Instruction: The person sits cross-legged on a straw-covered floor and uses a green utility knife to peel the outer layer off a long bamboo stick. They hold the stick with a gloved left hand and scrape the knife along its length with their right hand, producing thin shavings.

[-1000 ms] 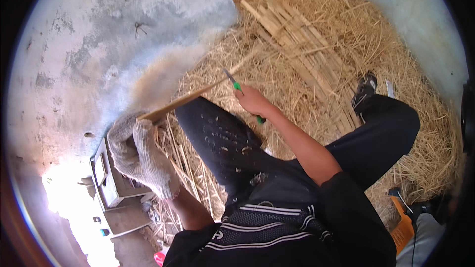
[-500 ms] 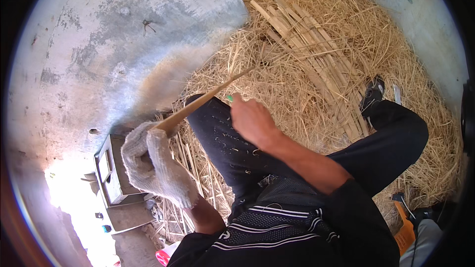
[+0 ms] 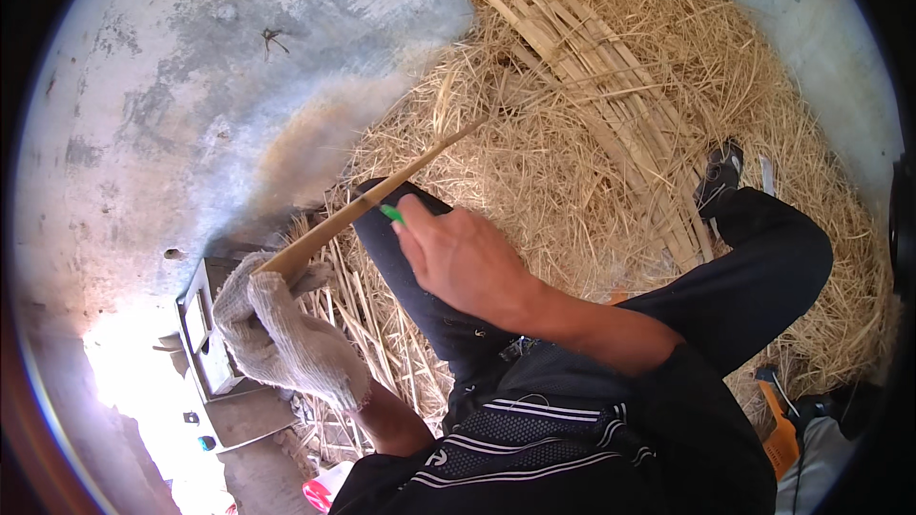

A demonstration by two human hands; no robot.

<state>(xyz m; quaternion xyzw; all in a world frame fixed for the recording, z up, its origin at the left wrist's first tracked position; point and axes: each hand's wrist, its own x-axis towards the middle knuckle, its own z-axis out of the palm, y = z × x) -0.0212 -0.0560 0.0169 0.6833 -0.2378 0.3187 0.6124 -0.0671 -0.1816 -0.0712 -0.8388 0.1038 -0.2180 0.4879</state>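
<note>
My left hand (image 3: 301, 339), in a whitish knitted glove, is closed round the near end of a long flat strip of wood or bamboo (image 3: 320, 236). The strip slants up and away to the right and narrows toward its far end. My bare right hand (image 3: 472, 262) is closed on a small green-handled tool (image 3: 391, 214) beside the middle of the strip, over my left thigh. Fingers hide most of this tool, and its working end cannot be made out. A few pale shavings (image 3: 480, 332) lie on my dark trousers.
Loose straw (image 3: 563, 210) covers the floor, with a bundle of flat strips (image 3: 611, 105) on it ahead. A weathered wall (image 3: 191, 114) rises at left, above a box-like object (image 3: 218, 372). Lower right is an orange plastic object (image 3: 780, 439). My shoe (image 3: 722, 176) rests on the straw.
My right hand with the green-handled tool has moved left and nearer, toward the gloved hand. The left hand and strip have shifted slightly left and down. Fewer shavings show on my thigh.
</note>
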